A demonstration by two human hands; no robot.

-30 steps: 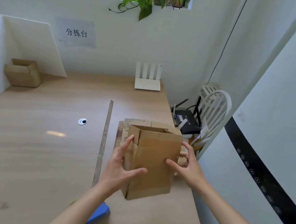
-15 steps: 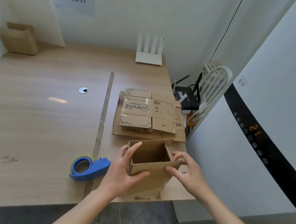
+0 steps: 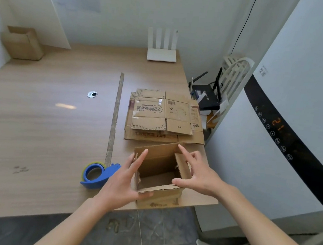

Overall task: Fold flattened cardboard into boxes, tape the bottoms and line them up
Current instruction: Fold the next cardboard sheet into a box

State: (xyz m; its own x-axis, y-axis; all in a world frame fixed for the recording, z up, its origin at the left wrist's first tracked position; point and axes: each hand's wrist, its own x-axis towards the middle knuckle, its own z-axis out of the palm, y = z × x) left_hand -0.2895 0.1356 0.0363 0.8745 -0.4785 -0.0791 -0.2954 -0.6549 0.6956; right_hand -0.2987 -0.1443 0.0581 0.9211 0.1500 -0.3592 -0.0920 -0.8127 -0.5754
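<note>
Standing open-side up right between both hands, the box [image 3: 158, 173] is held by the left hand [image 3: 123, 184] and right hand [image 3: 199, 175], fingers spread on its sides, tape dispenser [image 3: 97, 174] just left of the left hand.

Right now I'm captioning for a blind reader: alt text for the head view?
Two bare hands, left hand and right hand, hold an open-topped brown cardboard box at the wooden table's near edge. Flattened cardboard stack lies behind; blue tape dispenser sits left.
</note>
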